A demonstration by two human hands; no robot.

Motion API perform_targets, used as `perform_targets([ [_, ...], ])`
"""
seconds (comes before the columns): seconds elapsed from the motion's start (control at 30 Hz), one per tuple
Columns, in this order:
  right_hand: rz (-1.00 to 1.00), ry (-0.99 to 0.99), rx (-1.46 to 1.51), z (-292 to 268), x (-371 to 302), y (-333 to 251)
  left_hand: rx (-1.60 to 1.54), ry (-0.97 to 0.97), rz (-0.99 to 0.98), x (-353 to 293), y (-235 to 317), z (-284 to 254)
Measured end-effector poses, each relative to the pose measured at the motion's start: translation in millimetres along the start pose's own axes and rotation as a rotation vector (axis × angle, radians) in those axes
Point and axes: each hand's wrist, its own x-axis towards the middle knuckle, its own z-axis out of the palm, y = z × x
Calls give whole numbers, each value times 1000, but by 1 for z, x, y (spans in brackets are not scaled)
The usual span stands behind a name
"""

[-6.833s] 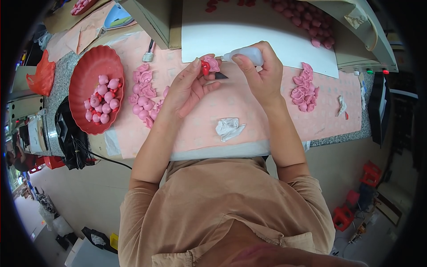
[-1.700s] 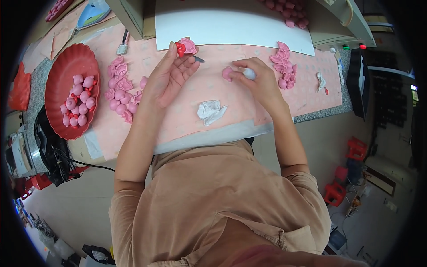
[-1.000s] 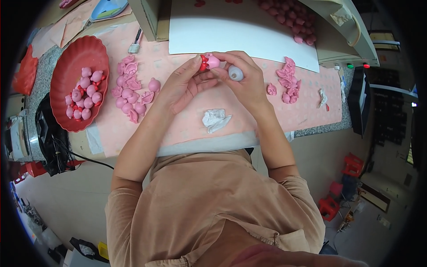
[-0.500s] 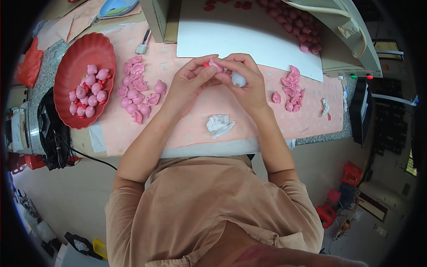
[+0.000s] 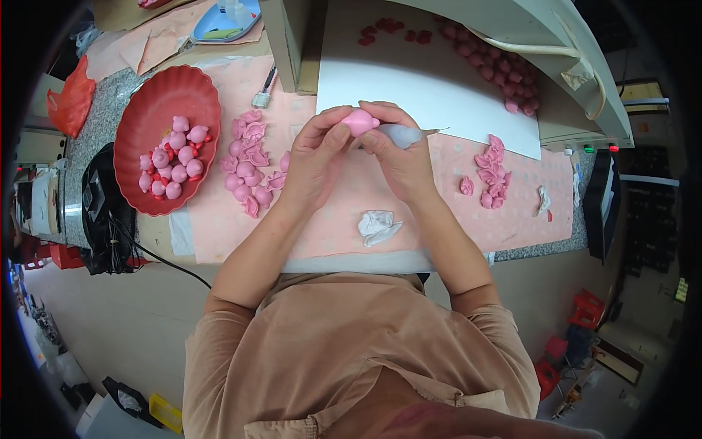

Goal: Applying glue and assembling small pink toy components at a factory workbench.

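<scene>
Between the fingertips of both hands is a small round pink figure [image 5: 360, 122] with little nubs, its smooth side showing. My left hand [image 5: 319, 155] pinches it from the left, thumb in front. Its other side rests against the fingers of my right hand [image 5: 402, 164], which also keeps a whitish squeeze bottle [image 5: 400, 136] with a thin needle tip tucked in its grip. That needle points right. Left of my hands lie several pink balls and ruffled pink pieces [image 5: 252, 175]. More ruffled pieces [image 5: 493, 172] lie to the right. A crumpled white tissue [image 5: 379, 227] sits between my forearms.
A red scalloped tray [image 5: 168, 88] at the left bears pink figures and small red pieces. Ahead stands a box-like booth [image 5: 585, 66] with a white board [image 5: 409, 80], more pink figures and red pieces. A brush [image 5: 263, 94] and a blue tray [image 5: 227, 20] lie at the back left.
The pink figure has been turned in my fingers, and its red part no longer shows. The bottle has swung so its needle points right. The whole view has shifted slightly.
</scene>
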Motion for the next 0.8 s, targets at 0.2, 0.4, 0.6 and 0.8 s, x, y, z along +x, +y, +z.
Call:
perform_targets([
  [0.2,180,-24,554,19,1,13,-40,-21,89,1,7,-1],
  [0.4,142,-45,676,19,2,26,-83,-7,80,1,4,-1],
  [0.6,77,10,663,14,1,34,-80,40,40,2,-3,-3],
  [0.8,96,56,702,18,2,29,-101,86,9,2,-4,-3],
])
